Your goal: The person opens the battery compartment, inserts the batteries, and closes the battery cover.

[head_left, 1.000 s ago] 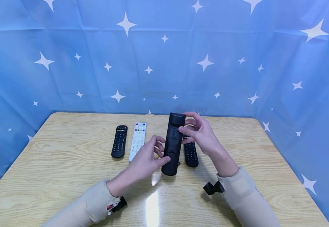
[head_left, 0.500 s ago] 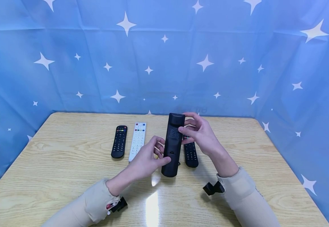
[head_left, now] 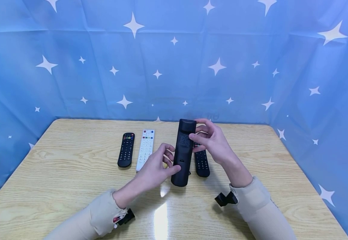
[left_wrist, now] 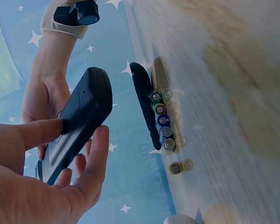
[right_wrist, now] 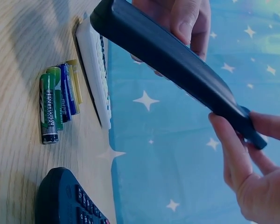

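Observation:
A black remote control point(head_left: 185, 148) is held up over the table, its back with the printed label facing the head camera. My left hand point(head_left: 157, 166) grips its lower end, thumb on the battery cover and fingers along the far side. Near the upper end, my right hand point(head_left: 214, 141) pinches it between thumb and fingers. The left wrist view shows the thumb pressing on the back of the remote point(left_wrist: 79, 121). Its button side is mostly hidden. Below it on the table, several batteries point(right_wrist: 50, 109) stand out in green, blue and yellow in the right wrist view.
A small black remote point(head_left: 126, 150) and a white remote point(head_left: 146, 146) lie left of the hands. Another black remote point(head_left: 202, 165) lies partly under the right hand. One battery point(left_wrist: 176, 168) sits apart from the row. A starred blue curtain point(head_left: 174, 66) hangs behind the wooden table point(head_left: 57, 166).

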